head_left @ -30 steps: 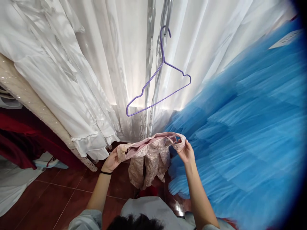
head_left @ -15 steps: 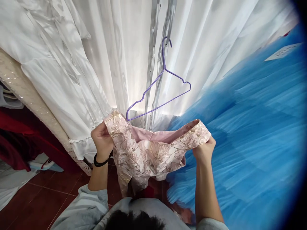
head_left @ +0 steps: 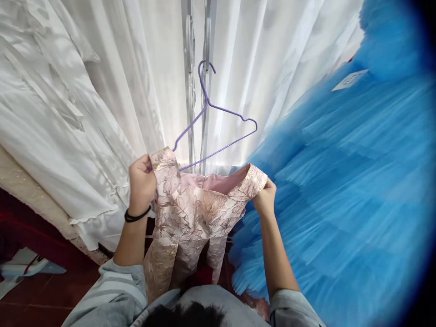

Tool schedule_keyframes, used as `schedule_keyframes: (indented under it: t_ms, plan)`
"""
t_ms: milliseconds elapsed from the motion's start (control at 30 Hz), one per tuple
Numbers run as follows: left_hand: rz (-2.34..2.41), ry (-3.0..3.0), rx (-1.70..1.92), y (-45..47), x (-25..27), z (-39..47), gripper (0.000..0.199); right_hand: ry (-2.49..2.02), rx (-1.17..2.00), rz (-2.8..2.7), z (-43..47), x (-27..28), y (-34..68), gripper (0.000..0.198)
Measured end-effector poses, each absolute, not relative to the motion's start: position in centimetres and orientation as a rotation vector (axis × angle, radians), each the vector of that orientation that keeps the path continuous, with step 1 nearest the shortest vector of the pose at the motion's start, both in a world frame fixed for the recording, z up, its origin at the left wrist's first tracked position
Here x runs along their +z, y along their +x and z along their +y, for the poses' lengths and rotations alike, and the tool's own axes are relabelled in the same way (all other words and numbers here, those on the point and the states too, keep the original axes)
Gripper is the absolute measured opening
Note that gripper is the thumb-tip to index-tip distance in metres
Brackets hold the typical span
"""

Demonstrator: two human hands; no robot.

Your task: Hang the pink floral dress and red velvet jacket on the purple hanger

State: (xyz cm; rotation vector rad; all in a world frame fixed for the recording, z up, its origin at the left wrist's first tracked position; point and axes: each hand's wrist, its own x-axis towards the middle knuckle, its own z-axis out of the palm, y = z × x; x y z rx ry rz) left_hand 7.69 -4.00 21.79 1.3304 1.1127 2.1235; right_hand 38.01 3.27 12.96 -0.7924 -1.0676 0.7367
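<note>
A pink and gold floral brocade dress (head_left: 200,209) hangs between my two hands with its neckline facing up. My left hand (head_left: 141,184) is closed on the left shoulder strap, and my right hand (head_left: 265,197) pinches the right one. Just beyond the neckline, a purple hanger (head_left: 226,110) hangs by its hook from a metal rack. Its left end disappears at the dress's left shoulder; whether it lies inside or behind the strap I cannot tell. The hanger's right end is bare, above and apart from the right strap.
The metal rack post (head_left: 190,91) stands before a white curtain (head_left: 235,54). White garments (head_left: 61,150) hang at the left. A large blue tulle gown (head_left: 340,190) fills the right side, bearing a white tag (head_left: 350,80). Dark red floor tiles (head_left: 44,295) show lower left.
The left shoulder of the dress has moved up over the hanger's left end, which was in full view before. The view has shifted, and more of the dress hangs below.
</note>
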Motion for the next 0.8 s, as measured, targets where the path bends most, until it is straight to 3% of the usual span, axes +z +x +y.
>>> schedule_keyframes:
  t_ms: [300, 533, 700, 800]
  plan:
    - [1.441, 1.303, 2.262, 0.7, 26.0, -0.2, 0.028, -0.546, 0.923, -0.946, 12.5, 16.2, 38.7, 0.043]
    - [1.484, 1.304, 2.162, -0.3, 26.3, 1.1, 0.031, -0.583, 0.732, -1.381, 16.7, 22.8, 38.7, 0.041]
    - [1.376, 1.543, 2.025, -1.9, 25.2, 1.8, 0.03, -0.993, 0.573, -2.039, 13.9, 27.9, 40.6, 0.03]
    - [1.244, 1.472, 1.944, -2.6, 24.3, 1.8, 0.026, -1.071, 0.475, -2.198, 10.8, 30.0, 41.6, 0.015]
